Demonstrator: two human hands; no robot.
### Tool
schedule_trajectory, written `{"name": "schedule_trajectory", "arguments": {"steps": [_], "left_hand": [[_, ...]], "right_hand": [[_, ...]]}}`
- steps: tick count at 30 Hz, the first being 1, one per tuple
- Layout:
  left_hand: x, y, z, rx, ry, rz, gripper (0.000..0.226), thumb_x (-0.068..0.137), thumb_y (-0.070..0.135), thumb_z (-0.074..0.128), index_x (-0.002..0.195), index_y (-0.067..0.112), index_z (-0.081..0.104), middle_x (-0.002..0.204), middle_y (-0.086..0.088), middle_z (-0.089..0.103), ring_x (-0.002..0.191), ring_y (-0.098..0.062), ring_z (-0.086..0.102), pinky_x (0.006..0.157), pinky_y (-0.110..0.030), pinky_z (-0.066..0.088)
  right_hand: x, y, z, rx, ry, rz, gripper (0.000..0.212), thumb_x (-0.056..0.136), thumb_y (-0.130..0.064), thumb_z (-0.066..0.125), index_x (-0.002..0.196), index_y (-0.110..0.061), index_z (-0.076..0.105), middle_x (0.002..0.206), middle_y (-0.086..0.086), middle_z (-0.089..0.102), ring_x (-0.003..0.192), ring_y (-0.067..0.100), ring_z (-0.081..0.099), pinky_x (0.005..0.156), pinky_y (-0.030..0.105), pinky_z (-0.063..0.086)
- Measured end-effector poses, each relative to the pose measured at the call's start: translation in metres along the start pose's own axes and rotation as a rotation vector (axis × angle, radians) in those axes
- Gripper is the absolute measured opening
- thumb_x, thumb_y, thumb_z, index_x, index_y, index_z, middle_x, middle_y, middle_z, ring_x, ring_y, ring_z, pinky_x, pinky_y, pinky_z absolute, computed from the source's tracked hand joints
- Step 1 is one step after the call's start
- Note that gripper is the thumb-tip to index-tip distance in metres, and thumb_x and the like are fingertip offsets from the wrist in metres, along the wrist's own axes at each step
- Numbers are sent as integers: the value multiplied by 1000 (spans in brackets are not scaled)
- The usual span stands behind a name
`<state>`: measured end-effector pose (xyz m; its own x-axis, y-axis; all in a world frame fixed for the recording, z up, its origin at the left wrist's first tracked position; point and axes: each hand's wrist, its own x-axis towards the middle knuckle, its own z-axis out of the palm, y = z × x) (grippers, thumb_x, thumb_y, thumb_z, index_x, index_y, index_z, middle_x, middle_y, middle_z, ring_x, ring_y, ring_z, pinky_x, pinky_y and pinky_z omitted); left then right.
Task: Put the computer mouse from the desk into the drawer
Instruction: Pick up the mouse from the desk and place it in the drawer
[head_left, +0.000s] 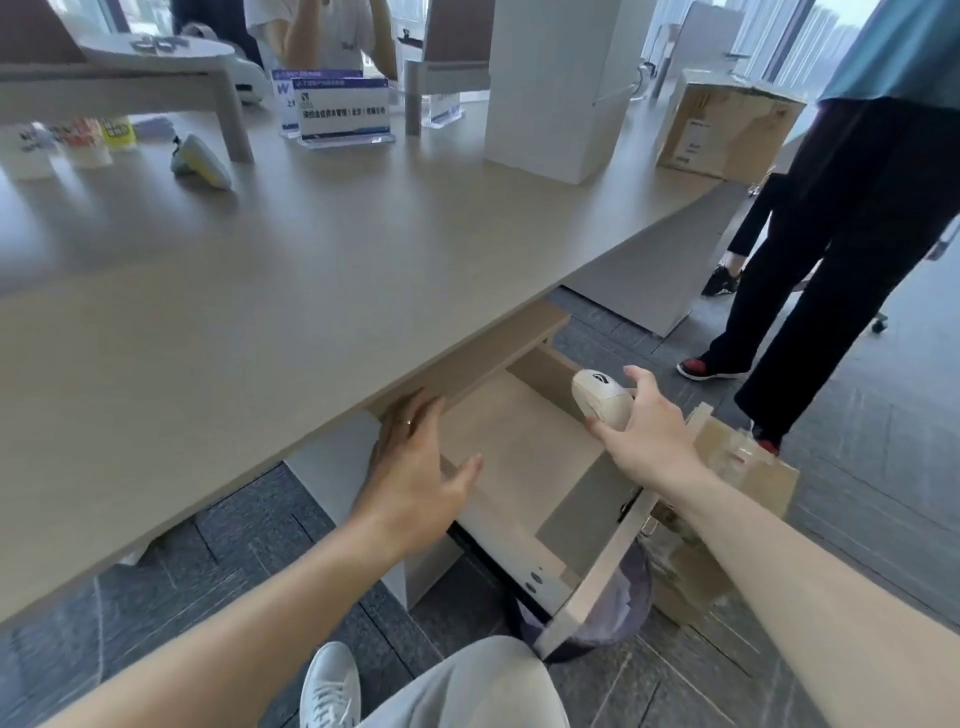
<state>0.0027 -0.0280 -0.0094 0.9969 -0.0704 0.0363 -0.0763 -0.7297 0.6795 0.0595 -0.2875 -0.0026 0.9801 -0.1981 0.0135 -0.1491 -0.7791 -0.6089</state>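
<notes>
Drawer (519, 467) stands pulled out from under the desk (260, 291), its pale floor bare where visible. Right hand (649, 431) is above the drawer's far right part, fingers curled round the mouse (602, 397), thumb below and fingertips over its top; the cream mouse is gripped off the drawer floor, nose pointing away toward the drawer's back corner. Cannot tell whether any part of the mouse touches the drawer wall behind it. Left hand (415, 467) lies at the drawer's left side, fingers spread and flat, fingertips reaching the desk's underside edge, thumb out over the drawer floor; it grips nothing. A ring shows on one finger. Drawer front panel (608, 561) angles down below the right forearm. Just right of the drawer sits a cardboard box (743, 467); below the front panel, a bin (613, 618) with a dark liner. Beyond the drawer, on the desk, stand sign holders (343, 109) and a white box (550, 88).
</notes>
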Motion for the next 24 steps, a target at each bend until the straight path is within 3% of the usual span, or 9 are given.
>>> {"name": "schedule_trajectory", "arguments": {"steps": [3,7,13,16,21,24], "left_hand": [[2,-7,13,38,44,-13,86,93,52,52,161,20,8,170,8,1,156,-8,-7,125,-32,0],[4,-5,23,120,68,0,84,93,54,48,160,18,12,170,4,9,156,-11,-1,125,-32,-3],[14,-18,8,251,134,73,67,94,52,45,154,23,35,161,12,33,148,-7,22,117,-30,17],[16,-22,5,288,134,100,63,93,51,47,150,25,41,157,16,39,144,-8,29,113,-30,23],[20,-23,7,326,171,111,57,90,49,50,142,26,50,148,15,48,136,-12,40,107,-33,30],[21,-27,8,345,177,120,56,89,50,50,140,26,51,146,14,50,133,-13,43,106,-33,32]], "right_hand": [[10,-1,17,-62,-78,30,88,80,-37,76,151,-14,31,142,15,55,127,34,53,100,40,46],[24,-4,43,-194,-226,48,84,77,-35,78,145,-9,36,136,16,56,120,36,57,89,38,51],[45,-5,72,-378,-347,53,74,79,-20,71,143,-11,36,120,13,56,106,35,60,73,36,50],[53,-4,86,-430,-379,53,66,76,-22,69,134,-12,40,122,12,56,107,35,60,78,39,54],[70,-6,104,-449,-363,28,54,78,-23,66,126,-5,49,127,15,58,112,37,59,74,32,44],[78,-5,109,-436,-341,-10,50,78,-22,65,123,-4,50,125,16,59,111,39,60,74,33,46]]}}
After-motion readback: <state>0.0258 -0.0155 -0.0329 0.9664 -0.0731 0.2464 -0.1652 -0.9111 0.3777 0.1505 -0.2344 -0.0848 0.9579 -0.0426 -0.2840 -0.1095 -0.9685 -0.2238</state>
